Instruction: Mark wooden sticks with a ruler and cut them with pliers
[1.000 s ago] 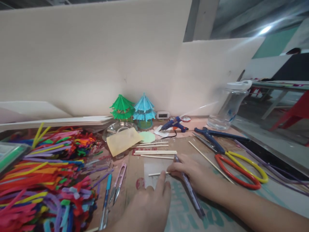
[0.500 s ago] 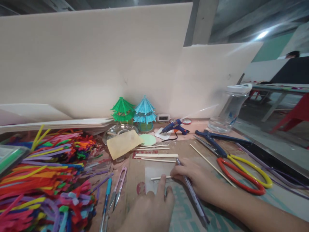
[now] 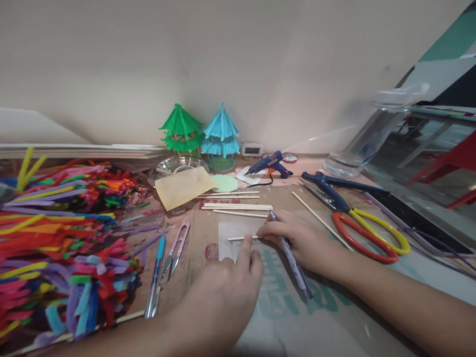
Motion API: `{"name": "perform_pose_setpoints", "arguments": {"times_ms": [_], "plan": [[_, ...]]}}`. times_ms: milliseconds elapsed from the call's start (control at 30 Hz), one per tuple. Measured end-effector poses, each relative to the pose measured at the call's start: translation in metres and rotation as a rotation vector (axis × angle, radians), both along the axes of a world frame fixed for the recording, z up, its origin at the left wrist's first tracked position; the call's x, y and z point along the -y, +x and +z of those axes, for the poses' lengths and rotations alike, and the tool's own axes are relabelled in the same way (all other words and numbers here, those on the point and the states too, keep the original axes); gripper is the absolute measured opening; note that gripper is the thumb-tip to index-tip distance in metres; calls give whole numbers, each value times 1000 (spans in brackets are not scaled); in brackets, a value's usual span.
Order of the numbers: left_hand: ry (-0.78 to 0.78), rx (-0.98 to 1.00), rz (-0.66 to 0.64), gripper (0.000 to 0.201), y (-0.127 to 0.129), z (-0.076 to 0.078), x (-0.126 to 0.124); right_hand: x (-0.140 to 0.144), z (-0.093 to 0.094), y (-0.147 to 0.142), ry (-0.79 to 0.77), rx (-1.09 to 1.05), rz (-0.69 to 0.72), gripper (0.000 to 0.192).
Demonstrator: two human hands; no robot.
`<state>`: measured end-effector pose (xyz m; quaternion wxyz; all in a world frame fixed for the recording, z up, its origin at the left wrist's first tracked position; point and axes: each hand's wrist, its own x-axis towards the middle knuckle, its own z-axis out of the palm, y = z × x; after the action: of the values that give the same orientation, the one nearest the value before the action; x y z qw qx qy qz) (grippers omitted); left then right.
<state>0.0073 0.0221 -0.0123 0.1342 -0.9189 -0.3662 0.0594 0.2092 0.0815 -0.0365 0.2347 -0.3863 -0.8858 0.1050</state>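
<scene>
A short pale wooden stick (image 3: 235, 239) lies on a whitish sheet (image 3: 225, 253) in front of me; faint ruler-like marks show beneath it. My left hand (image 3: 225, 292) rests its extended index fingertip on the stick, the other fingers partly bent and apart. Around a slim purple pen (image 3: 292, 258) my right hand (image 3: 297, 235) is closed, its fingertips by the stick's right end. Several longer wooden sticks (image 3: 238, 207) lie just beyond, and another long stick (image 3: 322, 219) slants to the right of my right hand.
Bundled pipe cleaners (image 3: 48, 238) cover the left side, near thread snips (image 3: 176, 250) and a blue pen (image 3: 156, 277). Pliers (image 3: 372, 233) lie right, below a water bottle (image 3: 368, 134). Behind are a glue gun (image 3: 269, 163), a yellow sheet (image 3: 184, 188) and green (image 3: 181, 129) and blue (image 3: 221, 131) pagoda-like models.
The camera view has tilted down, so the table things sit higher in the picture. My left forearm shows more. Both hands keep nearly the same places by the short stick.
</scene>
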Motion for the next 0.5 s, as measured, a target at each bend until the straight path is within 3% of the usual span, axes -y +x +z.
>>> {"name": "perform_pose_setpoints", "arguments": {"times_ms": [233, 500], "plan": [[-143, -66, 71, 56, 7, 4, -4, -1, -2, 4, 62, 17, 20, 20], [-159, -71, 61, 52, 8, 6, -6, -3, -1, 9, 53, 31, 19, 21]]}}
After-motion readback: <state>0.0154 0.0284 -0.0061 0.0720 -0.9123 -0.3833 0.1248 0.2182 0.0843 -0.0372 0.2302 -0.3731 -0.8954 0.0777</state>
